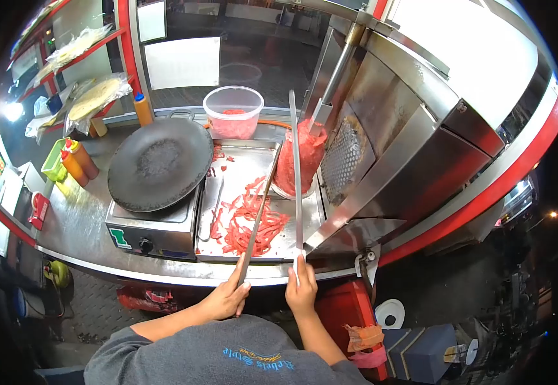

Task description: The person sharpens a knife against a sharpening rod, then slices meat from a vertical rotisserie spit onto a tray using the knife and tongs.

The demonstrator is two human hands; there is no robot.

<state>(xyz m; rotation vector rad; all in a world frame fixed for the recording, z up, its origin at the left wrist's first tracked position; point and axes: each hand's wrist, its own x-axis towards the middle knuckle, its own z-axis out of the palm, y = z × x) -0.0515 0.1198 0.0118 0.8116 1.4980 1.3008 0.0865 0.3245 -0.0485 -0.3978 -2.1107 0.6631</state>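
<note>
In my left hand (227, 299) is a long, slim knife (258, 224), its dark blade slanting up over the metal tray (263, 154). My right hand (301, 287) is closed round the lower end of another long, thin knife (297, 173), which points almost straight up. The two blades are apart. Beneath the left knife, strips of red meat (237, 221) lie heaped in the tray. Behind the right knife, a stack of red meat (303, 157) stands on a vertical spit (338, 74), touching neither hand. A flat metal scoop or spatula (211, 200) rests at the tray's left side.
Left of the tray, a round black pan (159, 163) sits on a burner (154, 231). A clear tub (233, 102) with red meat stands behind. The grill's steel housing (414, 173) rises at the right. Sauce bottles (77, 163) and a red bin (348, 314) are nearby.
</note>
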